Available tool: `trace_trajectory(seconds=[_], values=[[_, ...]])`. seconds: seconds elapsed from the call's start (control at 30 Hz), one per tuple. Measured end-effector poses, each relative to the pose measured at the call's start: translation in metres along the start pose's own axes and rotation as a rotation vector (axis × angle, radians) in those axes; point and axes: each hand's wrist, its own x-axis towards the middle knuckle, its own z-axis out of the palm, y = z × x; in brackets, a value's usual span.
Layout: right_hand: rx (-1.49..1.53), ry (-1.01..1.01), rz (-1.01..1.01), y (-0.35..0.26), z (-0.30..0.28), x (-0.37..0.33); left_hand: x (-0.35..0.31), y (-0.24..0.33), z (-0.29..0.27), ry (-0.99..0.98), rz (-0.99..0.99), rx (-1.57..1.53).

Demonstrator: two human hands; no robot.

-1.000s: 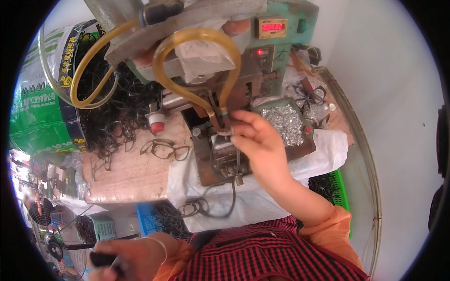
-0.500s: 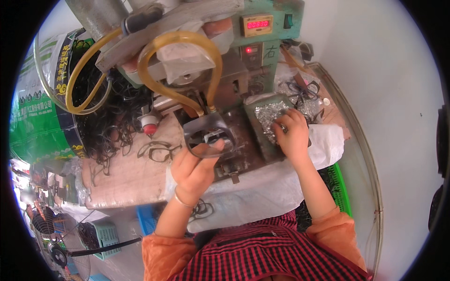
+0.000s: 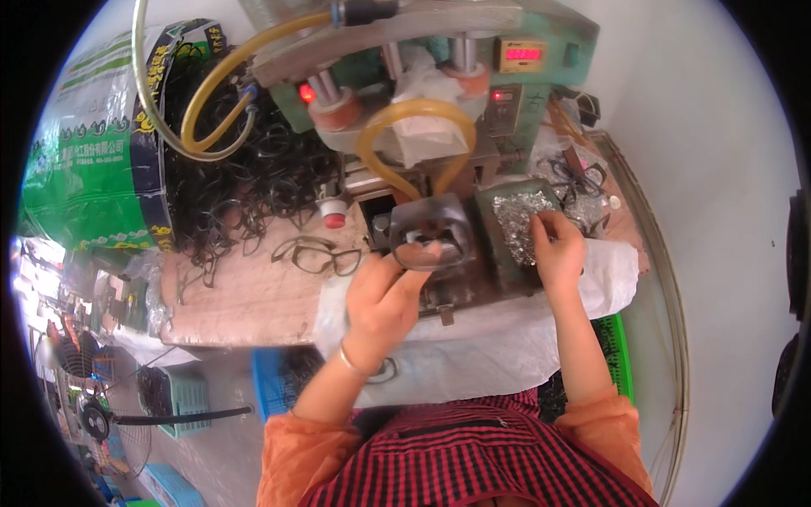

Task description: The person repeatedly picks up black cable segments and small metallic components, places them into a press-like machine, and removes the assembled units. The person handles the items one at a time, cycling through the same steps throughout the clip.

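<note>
My left hand (image 3: 384,296) is at the press's work area, its fingertips under and behind a dark, rounded-square, partly see-through piece (image 3: 429,211). The fingers are bent close together there; whatever they hold is hidden. Two ends of a yellow hose (image 3: 460,122) come down just behind that piece. My right hand (image 3: 562,255) is over a green tray (image 3: 498,249) heaped with small shiny metal parts (image 3: 517,215). Its thumb and fingers are pinched together at the edge of the heap, and anything between them is too small to make out.
A green press (image 3: 553,118) with a lit red display stands behind. A red button (image 3: 334,220) is left of the work area. Black glasses frames (image 3: 314,258) lie on the table (image 3: 245,313), with many more spilling from a green-and-white sack (image 3: 89,182). Green basket (image 3: 615,338) lower right.
The view has shifted, so the press sits further right. My right hand has gone from spread over the metal parts to a pinch at their edge. My left hand stays by the dark piece.
</note>
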Motion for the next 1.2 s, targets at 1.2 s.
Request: trace_trajectory(seconds=[1.2], values=[[0.883,-0.263,0.157,-0.093,0.032,-0.022,-0.022,0.004,-0.037,0.009,-0.235,-0.083]])
